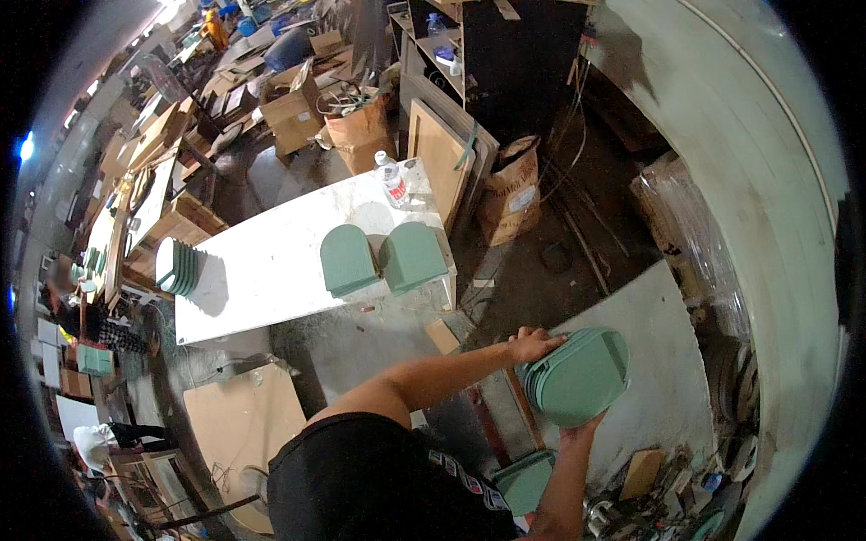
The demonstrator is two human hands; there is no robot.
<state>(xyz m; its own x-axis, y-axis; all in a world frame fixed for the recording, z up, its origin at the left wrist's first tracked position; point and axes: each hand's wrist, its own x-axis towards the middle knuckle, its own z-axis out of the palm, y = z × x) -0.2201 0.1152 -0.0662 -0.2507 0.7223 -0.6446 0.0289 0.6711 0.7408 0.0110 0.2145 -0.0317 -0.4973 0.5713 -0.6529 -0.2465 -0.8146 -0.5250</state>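
Note:
Between my two hands is a stack of green panels (585,379) with rounded ends, several layers thick. My left hand (537,345) is closed over the stack's upper left edge. At its lower edge my right hand (582,431) grips from below, fingers partly hidden by the panels. A pale grey board (658,352) spreads behind and to the right of the stack. Below it, beside my right forearm, lies another green piece (525,484). On the white table (262,270) rest two green arched stacks, a left one (348,258) and a right one (413,256).
More green panels (179,268) stand at the table's left end. A clear bottle (391,183) is near its far right corner. Paper sacks (510,194), cartons (290,113) and leaning boards (437,149) crowd the back. Other people (95,444) are at far left. A pale wall (767,180) runs along the right.

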